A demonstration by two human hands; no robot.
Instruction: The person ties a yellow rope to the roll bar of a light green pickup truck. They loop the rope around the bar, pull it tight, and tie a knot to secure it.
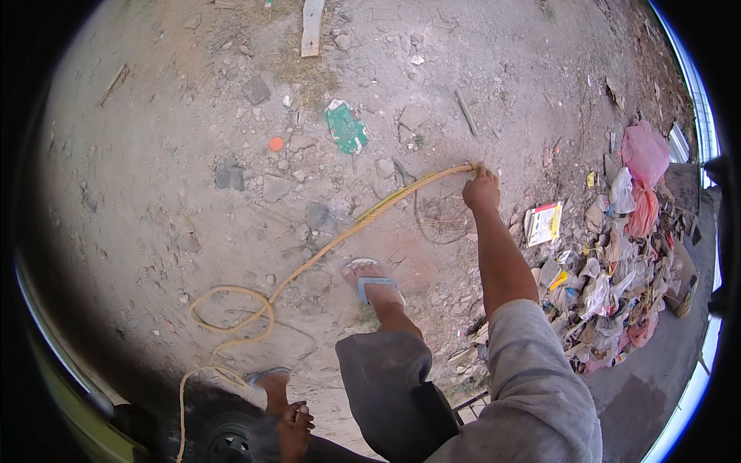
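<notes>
The right hand (482,191) grips a yellow rope (386,203), partly drawn out; loops lie slack near the dirt ground's (154,154) lower-left edge. Left hand (294,434) curled, contents I can't tell.

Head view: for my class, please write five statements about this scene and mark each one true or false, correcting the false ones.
1. The right hand grips the rope. True.
2. The rope runs straight along its whole visible length. False: it curls into loops at lower left.
3. An orange disc lies left of a green scrap. True.
4. Both feet wear closed boots. False: they wear open sandals.
5. A pile of rubbish lies right of the right forearm. True.
</notes>
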